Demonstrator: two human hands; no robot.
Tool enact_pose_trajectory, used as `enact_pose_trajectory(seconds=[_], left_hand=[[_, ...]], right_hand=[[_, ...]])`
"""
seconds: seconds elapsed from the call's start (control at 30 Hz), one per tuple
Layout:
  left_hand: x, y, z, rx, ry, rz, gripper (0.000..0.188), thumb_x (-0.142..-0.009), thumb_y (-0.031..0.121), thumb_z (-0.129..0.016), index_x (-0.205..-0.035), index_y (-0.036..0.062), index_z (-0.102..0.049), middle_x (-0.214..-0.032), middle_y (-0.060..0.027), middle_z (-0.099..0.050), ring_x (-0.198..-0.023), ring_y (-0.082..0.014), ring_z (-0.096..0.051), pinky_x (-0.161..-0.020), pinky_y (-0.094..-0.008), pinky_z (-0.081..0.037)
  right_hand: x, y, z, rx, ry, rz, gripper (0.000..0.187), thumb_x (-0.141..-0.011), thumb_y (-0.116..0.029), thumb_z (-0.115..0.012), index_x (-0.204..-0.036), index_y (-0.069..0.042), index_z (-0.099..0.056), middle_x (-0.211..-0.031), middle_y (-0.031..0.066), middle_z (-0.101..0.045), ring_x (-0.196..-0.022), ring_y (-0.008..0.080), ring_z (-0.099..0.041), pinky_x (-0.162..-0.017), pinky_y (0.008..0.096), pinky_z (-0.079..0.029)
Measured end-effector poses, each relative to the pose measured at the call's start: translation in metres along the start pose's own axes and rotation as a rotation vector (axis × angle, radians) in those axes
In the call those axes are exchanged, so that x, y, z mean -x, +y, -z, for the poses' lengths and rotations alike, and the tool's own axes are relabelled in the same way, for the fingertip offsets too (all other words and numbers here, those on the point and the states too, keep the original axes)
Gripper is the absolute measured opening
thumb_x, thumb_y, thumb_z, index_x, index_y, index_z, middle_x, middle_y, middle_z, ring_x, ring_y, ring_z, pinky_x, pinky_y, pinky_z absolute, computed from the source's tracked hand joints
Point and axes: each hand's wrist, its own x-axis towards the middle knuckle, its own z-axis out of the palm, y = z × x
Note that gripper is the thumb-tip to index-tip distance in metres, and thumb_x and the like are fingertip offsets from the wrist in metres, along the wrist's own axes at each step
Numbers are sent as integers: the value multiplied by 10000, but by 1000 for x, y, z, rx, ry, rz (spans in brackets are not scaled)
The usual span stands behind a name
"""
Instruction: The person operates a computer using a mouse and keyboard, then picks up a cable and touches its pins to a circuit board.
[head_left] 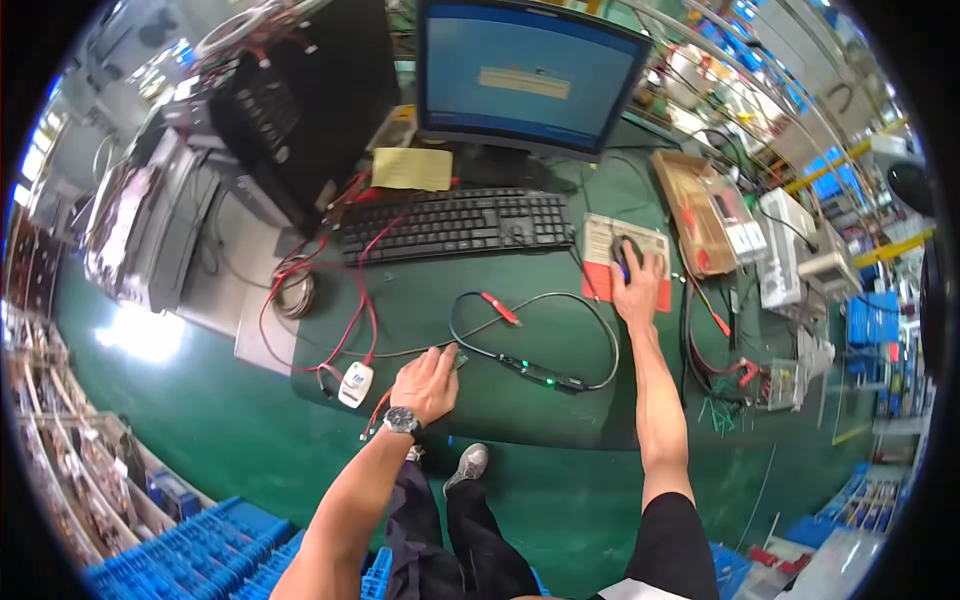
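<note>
The left hand (428, 382), wearing a wristwatch (401, 421), is resting nearest the camera on the green counter (250, 420), its fingers (444, 358) curling loosely over a small circuit board (459, 357) at the end of a black cable (540, 330), well in front of the keyboard (455, 222). The right hand (638, 285) is lying to the right of the keyboard, its fingers closing over a black mouse (625, 255). The monitor (525, 75) is glowing blue behind the keyboard.
</note>
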Motion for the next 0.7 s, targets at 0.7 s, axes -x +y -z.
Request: enact_pose_trajectory(seconds=[0.7], left_hand=[[-6, 7, -6, -55, -38, -29, 535, -860, 133, -689, -1386, 67, -616, -963, -125, -620, -847, -332, -681, -757, -455, -571]], right_hand=[[6, 11, 14, -193, -136, -105, 571, -970, -274, -746, -1507, -151, -595, -1426, 312, -523, -1245, 524, -579, -1074, 536, -501]])
